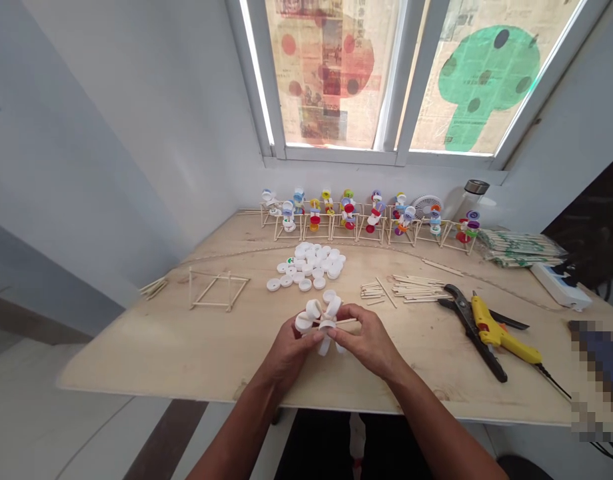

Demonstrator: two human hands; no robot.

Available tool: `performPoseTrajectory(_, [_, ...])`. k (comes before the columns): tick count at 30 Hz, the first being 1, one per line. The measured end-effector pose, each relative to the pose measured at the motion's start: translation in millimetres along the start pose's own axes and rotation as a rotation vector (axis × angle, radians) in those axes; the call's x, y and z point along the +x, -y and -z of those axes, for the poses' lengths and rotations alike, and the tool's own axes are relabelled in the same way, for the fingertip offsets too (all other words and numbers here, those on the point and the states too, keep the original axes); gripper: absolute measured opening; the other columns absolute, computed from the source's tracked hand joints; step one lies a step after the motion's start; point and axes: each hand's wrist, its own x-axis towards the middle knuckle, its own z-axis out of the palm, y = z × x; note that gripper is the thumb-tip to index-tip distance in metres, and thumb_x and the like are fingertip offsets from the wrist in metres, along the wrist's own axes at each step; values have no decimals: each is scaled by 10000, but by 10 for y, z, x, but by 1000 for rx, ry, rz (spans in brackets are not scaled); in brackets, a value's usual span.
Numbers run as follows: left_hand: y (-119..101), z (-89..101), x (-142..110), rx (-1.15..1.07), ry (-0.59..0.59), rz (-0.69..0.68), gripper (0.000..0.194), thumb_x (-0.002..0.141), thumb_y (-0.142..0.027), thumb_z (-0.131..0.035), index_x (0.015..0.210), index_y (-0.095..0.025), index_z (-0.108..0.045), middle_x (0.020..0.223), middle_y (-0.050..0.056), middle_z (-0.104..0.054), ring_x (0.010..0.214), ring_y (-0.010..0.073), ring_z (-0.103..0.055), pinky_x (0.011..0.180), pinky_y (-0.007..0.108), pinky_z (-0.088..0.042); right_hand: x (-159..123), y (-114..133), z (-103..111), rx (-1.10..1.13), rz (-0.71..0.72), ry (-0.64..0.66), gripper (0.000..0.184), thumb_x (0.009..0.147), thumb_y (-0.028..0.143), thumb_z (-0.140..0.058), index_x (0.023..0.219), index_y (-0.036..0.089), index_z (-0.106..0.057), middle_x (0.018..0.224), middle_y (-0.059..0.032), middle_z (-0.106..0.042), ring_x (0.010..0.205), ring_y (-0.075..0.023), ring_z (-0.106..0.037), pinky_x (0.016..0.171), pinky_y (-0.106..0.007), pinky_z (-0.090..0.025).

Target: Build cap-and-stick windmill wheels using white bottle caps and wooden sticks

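Closest to the lens, the left forearm [236, 433] and right forearm [444, 433] reach up from the bottom of the frame; the left hand [289, 351] and right hand [366, 339] meet at front centre of the plywood table [186, 370], both clenched on a cluster of white bottle caps [314, 319] gathered around a wooden stick [349, 326]; there's the piece, held tight over the board! Just beyond, a loose pile of white caps [309, 265] sits mid-table; to the left, an open stick frame [219, 290] rests on the wood; along the back, under the newspaper-covered window [401, 80], runs a row of stick frames with coloured caps [369, 217]; over on the right, loose wooden sticks [416, 288] lie just beside black-handled shears [469, 330], with a yellow glue gun [496, 337] lying across them; further right, a white power strip [561, 285] sits at the table's edge.
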Motion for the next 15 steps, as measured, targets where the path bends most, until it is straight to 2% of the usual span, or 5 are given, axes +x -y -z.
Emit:
performPoseTrajectory(6, [-70,-20,30,2,37,47,375,583,-270,-799,910,-129,-680,947,114,-693,897,260,-616,712,284,-462,4,-37,-22,18,2,-20,227,754,328,-659,938,197,-681,959,-39,-691,930,-207,-628,852,-322,-464])
performPoseTrajectory(15, [-59,-32,113,61,51,56,358,566,-255,-808,880,-120,-702,894,115,-711,871,279,-633,787,348,-461,27,-95,-1,16,29,-64,244,745,343,-673,945,205,-679,975,-48,-693,954,-218,-624,867,-340,-463])
